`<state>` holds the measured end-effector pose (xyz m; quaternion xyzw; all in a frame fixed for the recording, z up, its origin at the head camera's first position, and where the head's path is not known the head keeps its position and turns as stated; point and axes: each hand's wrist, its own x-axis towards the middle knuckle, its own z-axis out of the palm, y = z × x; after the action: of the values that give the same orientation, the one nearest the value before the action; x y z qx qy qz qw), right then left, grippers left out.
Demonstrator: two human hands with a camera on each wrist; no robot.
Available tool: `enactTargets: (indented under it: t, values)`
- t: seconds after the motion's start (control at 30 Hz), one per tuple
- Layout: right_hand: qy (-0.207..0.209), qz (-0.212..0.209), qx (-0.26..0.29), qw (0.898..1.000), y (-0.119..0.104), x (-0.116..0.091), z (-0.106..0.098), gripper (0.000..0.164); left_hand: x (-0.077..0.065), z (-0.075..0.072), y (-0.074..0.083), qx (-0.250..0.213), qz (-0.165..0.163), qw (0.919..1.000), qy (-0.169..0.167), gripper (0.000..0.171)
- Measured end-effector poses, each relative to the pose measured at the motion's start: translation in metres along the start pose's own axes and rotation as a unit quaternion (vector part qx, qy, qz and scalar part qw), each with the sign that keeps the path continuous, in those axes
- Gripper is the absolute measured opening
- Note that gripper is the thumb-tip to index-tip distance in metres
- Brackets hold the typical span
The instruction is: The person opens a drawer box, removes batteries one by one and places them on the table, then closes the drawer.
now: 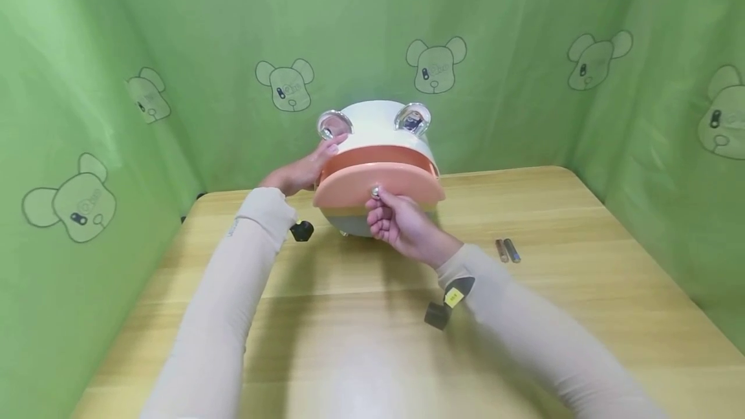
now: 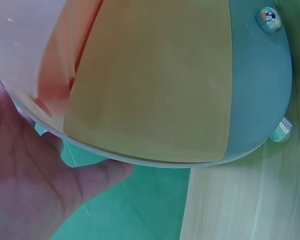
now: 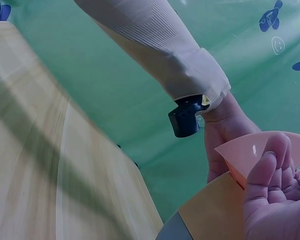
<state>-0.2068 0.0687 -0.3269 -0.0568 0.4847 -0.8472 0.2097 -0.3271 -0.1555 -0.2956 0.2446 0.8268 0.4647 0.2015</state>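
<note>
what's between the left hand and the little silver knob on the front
In the head view, the left side of the pink panel lies between the left hand and the knob.

The person I am watching wears long, pale beige sleeves, the left sleeve (image 1: 224, 315) and the right sleeve (image 1: 541, 328) alike in plain, close-fitting cloth; fine ribbing shows on the left one, with a small faint marking (image 1: 233, 227) near its folded end; there sits a stubby black camera (image 3: 184, 122), round-ended, a yellow patch (image 3: 206, 100) beside it; the other side carries a boxy black camera (image 1: 438, 315) on a dark mount (image 1: 465, 285), bearing a bright yellow label (image 1: 454, 297) with small dark print; the left hand (image 1: 305, 170) and right hand (image 1: 404, 225) are bare.
</note>
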Motion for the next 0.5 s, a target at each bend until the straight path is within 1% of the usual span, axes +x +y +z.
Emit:
enactTargets:
  t: [0.13, 0.27, 0.5]
  values:
    - [-0.002, -0.001, 0.011, 1.000, 0.000, 0.003, -0.001, 0.032, 0.001, 0.000, -0.002, -0.002, -0.001, 1.0000, 0.000, 0.057]
    - [-0.006, -0.004, 0.021, 1.000, 0.000, 0.007, -0.002, 0.033, 0.001, 0.000, 0.001, 0.001, 0.004, 1.0000, 0.007, 0.057]
    - [-0.007, -0.007, 0.029, 1.000, -0.001, 0.011, -0.005, 0.033, 0.000, -0.001, 0.002, -0.009, -0.002, 1.0000, 0.002, 0.057]
